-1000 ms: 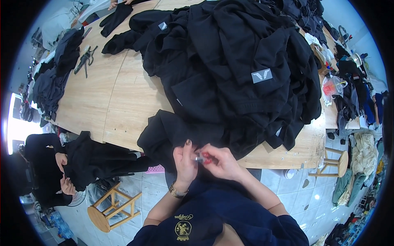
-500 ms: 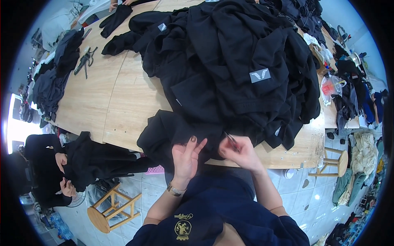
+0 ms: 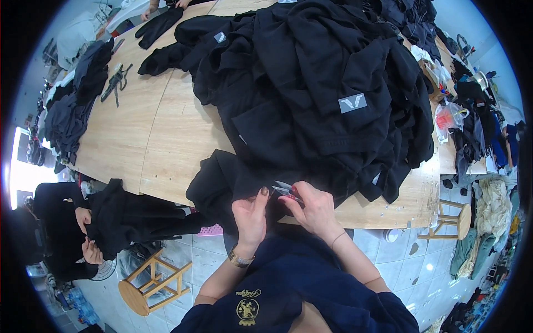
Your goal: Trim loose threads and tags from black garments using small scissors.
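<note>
Two hands (image 3: 251, 213) — three stools (image 3: 149, 280) — one snips (image 3: 286, 191)

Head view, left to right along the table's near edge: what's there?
Seated person in black → round wooden stool → left hand → small metal thread snips → right hand → second wooden stool.

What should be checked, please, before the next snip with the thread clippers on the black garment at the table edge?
1. Thread clippers gripped in right hand: ok.
2. Left hand holding the black garment flat: ok.
3. Left fingers clear of the blades: cannot tell, they lie close.
4. Loose thread in view: cannot tell, too small.
5. Garment supported by the wooden table: ok.
6. Big clothes pile off the work spot: not ok, it crowds it.
</note>
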Demonstrator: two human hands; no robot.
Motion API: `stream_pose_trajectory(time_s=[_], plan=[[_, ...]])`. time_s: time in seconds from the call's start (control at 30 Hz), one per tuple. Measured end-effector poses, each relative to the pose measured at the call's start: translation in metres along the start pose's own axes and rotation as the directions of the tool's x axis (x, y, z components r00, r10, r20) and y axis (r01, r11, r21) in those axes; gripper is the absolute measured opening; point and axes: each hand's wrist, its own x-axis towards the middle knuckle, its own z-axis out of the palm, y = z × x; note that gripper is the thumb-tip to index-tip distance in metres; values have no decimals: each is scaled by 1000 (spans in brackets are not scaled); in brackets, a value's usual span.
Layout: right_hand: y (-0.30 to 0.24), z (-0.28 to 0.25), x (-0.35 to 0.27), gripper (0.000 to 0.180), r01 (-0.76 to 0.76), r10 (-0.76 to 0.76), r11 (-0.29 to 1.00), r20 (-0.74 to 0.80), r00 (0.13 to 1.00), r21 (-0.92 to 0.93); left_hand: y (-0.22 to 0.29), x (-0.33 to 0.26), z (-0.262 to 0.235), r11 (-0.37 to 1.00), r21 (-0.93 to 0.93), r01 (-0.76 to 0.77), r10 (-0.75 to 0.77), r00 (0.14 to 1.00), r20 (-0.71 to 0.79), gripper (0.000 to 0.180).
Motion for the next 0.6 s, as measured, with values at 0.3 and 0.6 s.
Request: stream_pose_trajectory(time_s=[0.3,0.6], plan=[[0,0,2,27,5,-5,1000,5,1000,-16,0,-1,-1,999,30,-10,10,1000,2,10],[0,0,2,27,18,-18,999,-3,1000,-27,0,-1,1,995,92,-38,40,999,-21,10]])
